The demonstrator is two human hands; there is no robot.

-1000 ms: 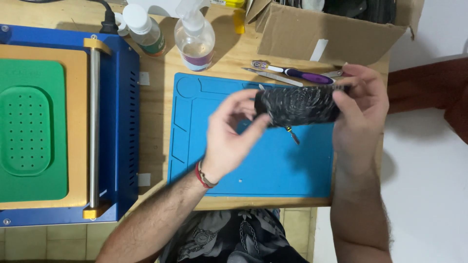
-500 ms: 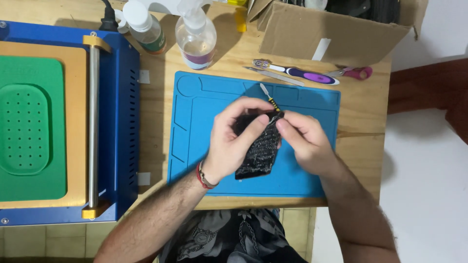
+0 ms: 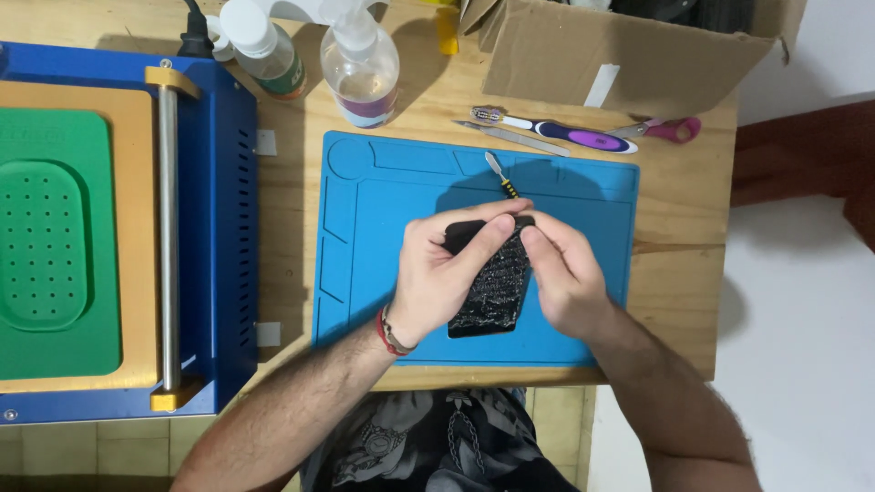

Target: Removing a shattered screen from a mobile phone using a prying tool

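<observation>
Black phone (image 3: 489, 282) with a badly shattered screen sits between both hands over the middle of the blue mat (image 3: 365, 273), long axis running near to far. Left hand (image 3: 437, 278) wraps the phone's left edge, fingers curled shut around its far top corner. Right hand (image 3: 567, 278) closes on the right edge, thumb and fingertips pressed at the top end; whether it also pinches the small tool (image 3: 499, 173) can't be told, though the tool's metal tip and yellow collar poke out just past the fingers, on the far side. Judged from this: the cracked glass is still on the phone, no part lifted or lying loose on the mat, so work looks early, prying at the top edge at most. Farther back on the wooden table (image 3: 674, 273): purple-handled tool (image 3: 565, 135), metal strip (image 3: 519, 139), pink scissors (image 3: 670, 129), spray bottle (image 3: 360, 68), cardboard box (image 3: 638, 55). Left: blue machine (image 3: 228, 228) with a green pad (image 3: 46, 246), untouched.
</observation>
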